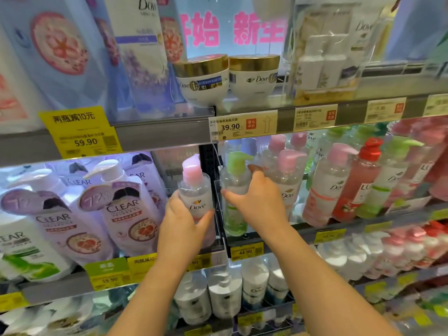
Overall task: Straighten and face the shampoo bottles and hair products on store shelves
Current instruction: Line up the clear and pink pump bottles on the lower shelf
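Currently facing: left hand (pixel 180 225) grips pink-pump bottle (pixel 196 197); right hand (pixel 257 200) grips green-pump bottle (pixel 234 190) (at 3 o'clock). Next: turn labels forward.

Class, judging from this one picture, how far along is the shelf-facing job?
Done: the CLEAR bottles face front. In hand: the left hand grips a pink-pump Dove bottle; the right hand grips the green-pump bottle. Left: the leaning pump bottles further right.

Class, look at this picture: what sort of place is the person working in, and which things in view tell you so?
Most likely a shop's hair-care aisle. Shelves carry rows of pump bottles, such as the Clear bottles; price tags line the shelf edges; both hands grip Dove bottles, the left hand a pink-pump bottle.
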